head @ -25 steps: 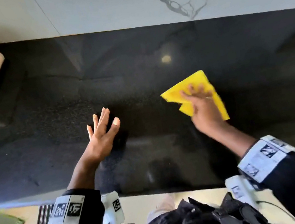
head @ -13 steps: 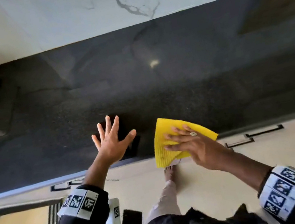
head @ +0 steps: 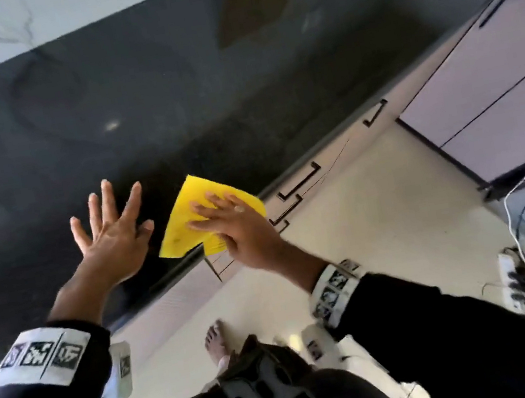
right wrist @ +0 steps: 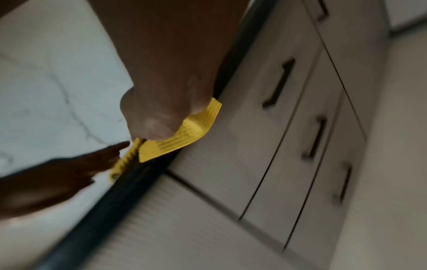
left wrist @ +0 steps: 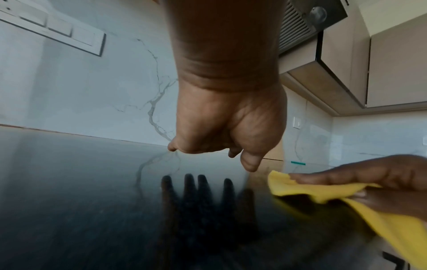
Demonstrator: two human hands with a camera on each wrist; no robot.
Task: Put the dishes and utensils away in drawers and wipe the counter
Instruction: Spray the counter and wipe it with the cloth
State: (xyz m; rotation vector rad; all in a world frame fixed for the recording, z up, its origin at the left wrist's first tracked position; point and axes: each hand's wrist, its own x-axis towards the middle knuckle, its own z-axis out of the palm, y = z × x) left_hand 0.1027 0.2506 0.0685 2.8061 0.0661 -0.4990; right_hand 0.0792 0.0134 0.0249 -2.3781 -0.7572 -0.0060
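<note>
While L hand (head: 114, 237) hovers splayed, R hand (head: 242, 233) presses cloth (head: 182, 226) flat; wrist view shows overhang.

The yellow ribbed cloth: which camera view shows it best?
The head view: the yellow ribbed cloth shows nearly whole under the right hand at the black counter's front edge. The left wrist view shows one side; the right wrist view only a blurred overhanging corner.
</note>
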